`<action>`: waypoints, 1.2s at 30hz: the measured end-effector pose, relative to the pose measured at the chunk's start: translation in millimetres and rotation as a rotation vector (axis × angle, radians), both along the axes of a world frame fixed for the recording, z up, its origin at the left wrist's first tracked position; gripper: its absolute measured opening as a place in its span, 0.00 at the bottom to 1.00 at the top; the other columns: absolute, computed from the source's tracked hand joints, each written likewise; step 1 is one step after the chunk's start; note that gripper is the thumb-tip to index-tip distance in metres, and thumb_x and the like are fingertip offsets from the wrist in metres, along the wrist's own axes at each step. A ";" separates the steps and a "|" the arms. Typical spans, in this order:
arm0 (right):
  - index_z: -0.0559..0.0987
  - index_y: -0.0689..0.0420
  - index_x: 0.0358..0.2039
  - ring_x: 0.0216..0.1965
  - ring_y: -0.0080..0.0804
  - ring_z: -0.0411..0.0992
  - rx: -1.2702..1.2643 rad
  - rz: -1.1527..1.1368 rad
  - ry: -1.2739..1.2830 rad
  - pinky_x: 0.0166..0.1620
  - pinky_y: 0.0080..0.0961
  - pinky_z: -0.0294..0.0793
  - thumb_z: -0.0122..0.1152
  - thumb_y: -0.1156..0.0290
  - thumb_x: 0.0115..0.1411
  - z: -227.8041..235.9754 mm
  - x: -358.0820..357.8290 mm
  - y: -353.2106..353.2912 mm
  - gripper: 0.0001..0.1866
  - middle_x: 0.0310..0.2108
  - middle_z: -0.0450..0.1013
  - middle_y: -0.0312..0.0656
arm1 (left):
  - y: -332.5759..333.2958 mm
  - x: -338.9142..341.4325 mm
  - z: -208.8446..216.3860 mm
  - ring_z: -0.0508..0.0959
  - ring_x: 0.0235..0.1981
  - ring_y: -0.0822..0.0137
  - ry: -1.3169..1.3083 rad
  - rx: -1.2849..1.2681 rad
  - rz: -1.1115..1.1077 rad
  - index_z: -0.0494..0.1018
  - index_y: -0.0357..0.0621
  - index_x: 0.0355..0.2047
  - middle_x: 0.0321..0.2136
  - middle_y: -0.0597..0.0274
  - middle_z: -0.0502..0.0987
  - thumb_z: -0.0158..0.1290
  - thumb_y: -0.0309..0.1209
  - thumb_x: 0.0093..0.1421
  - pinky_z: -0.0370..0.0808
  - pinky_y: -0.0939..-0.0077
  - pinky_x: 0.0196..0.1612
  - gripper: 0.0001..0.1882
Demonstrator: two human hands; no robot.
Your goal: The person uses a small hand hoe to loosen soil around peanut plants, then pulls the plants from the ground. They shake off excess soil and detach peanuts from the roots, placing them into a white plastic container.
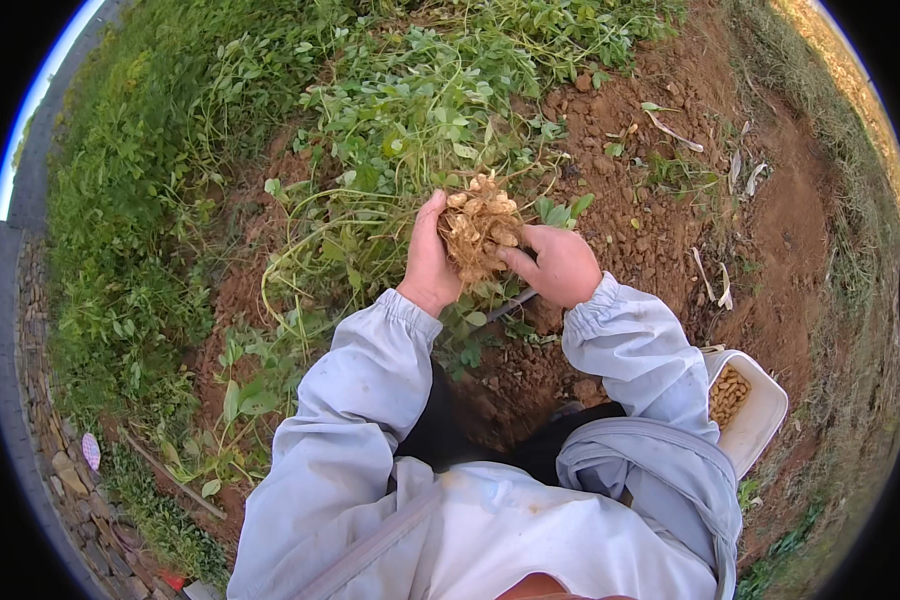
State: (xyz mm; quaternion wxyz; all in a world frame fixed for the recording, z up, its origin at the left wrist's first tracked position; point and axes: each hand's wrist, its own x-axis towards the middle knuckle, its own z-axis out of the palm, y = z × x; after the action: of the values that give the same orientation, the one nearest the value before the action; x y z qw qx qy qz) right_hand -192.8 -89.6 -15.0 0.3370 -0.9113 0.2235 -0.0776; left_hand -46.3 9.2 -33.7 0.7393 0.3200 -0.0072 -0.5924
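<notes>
Between my hands is the root end of a peanut plant [481,228], a tangle of brown roots with several pale peanut pods among them. My left hand [430,258] is wrapped round its left side. The fingers of my right hand [558,265] press into the right side of the clump, and their tips are partly hidden there. Green stems and leaves [400,160] spread away behind the roots.
A white container [764,410] with shelled-looking tan peanuts [728,395] stands by my right elbow. Bare reddish soil [660,230] with dry leaf scraps lies to the right. Green plants fill the left, a stone wall [80,500] beyond. A thin stick [175,475] lies at lower left.
</notes>
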 end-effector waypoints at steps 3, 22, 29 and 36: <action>0.75 0.59 0.35 0.31 0.52 0.72 0.047 -0.049 -0.003 0.35 0.41 0.71 0.55 0.55 0.56 0.3 9.4 7.7 0.19 0.28 0.74 0.52 | -0.5 10.9 -8.1 0.76 0.43 0.58 0.004 0.028 0.004 0.67 0.39 0.49 0.43 0.54 0.74 0.34 0.47 0.64 0.73 0.62 0.47 0.26; 0.78 0.62 0.32 0.20 0.32 0.72 0.442 0.266 -0.229 0.25 0.24 0.70 0.59 0.62 0.56 25.3 -2.8 39.9 0.14 0.21 0.73 0.42 | -6.2 27.6 -23.8 0.77 0.40 0.58 0.108 0.009 0.151 0.67 0.40 0.47 0.41 0.53 0.75 0.37 0.47 0.62 0.76 0.62 0.42 0.25; 0.72 0.64 0.41 0.27 0.25 0.71 1.110 -0.128 -0.388 0.34 0.20 0.71 0.45 0.64 0.62 25.3 -10.9 23.9 0.16 0.29 0.74 0.42 | -4.3 32.4 -24.8 0.77 0.38 0.56 0.103 -0.018 0.092 0.68 0.40 0.46 0.40 0.52 0.75 0.36 0.50 0.61 0.76 0.59 0.38 0.27; 0.73 0.65 0.30 0.33 0.27 0.70 0.873 -0.152 -0.393 0.41 0.23 0.68 0.44 0.74 0.51 13.7 -21.2 14.9 0.10 0.29 0.73 0.40 | -8.1 32.2 -25.7 0.77 0.32 0.56 0.069 -0.005 0.102 0.68 0.40 0.45 0.36 0.52 0.76 0.35 0.51 0.61 0.76 0.56 0.32 0.27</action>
State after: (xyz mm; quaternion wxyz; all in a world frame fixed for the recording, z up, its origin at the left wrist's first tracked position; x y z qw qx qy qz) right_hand -214.0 -74.7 -1.3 0.7173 -0.6338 0.2332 -0.1714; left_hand -14.1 1.1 -59.4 0.7693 0.2975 0.0333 -0.5644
